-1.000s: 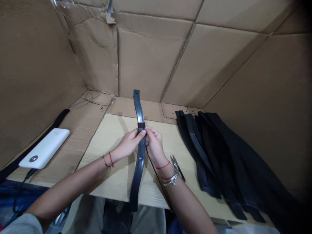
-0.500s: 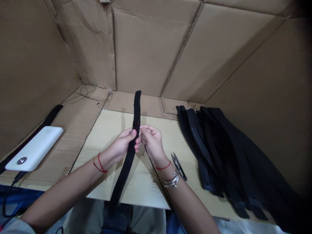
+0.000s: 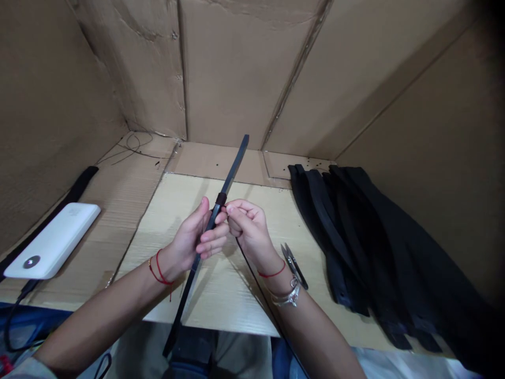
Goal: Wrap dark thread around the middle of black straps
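My left hand holds a long black strip, its fingers curled across the strip and its thumb raised off it. The strip is turned narrow edge up and slants from the lower left to the far side. A dark band is wrapped around it just beyond my fingers. Beside that band, my right hand pinches a thin black cord, which runs down past my wrist towards my lap. The cord's end at the band is hidden by my fingertips.
Thread snips lie beside my right wrist. Several black strips are heaped on the right. A white power bank with a cable, another black strip and loose thread are on the left. Cardboard walls enclose the work surface.
The strip has rolled from its flat face onto its edge, and its far end has swung right. My left thumb has lifted off it. My right hand keeps its pinch near the band.
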Demonstrator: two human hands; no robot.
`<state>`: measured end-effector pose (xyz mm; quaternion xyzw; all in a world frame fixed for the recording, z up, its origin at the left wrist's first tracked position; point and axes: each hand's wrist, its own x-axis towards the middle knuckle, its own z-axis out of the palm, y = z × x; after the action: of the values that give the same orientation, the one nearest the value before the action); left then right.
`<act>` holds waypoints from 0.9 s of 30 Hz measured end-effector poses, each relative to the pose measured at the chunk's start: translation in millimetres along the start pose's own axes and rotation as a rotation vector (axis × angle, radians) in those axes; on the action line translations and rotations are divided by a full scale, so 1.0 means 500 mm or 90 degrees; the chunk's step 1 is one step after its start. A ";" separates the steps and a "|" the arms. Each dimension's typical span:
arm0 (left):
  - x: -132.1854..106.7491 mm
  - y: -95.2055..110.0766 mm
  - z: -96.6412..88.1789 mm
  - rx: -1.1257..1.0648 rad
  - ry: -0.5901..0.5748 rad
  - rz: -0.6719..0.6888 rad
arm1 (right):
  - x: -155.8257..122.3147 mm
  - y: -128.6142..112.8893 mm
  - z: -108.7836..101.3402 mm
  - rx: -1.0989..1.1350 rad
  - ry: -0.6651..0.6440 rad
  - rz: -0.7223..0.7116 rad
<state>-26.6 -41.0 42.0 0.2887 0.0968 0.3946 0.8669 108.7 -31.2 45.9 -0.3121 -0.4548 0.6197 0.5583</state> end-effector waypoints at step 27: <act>-0.013 0.001 -0.006 -0.055 -0.088 -0.119 | -0.005 -0.037 -0.014 0.035 -0.096 0.145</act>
<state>-32.5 -44.3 39.2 0.2672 0.0460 0.2947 0.9163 122.7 -32.8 59.7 -0.2985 -0.4401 0.7130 0.4570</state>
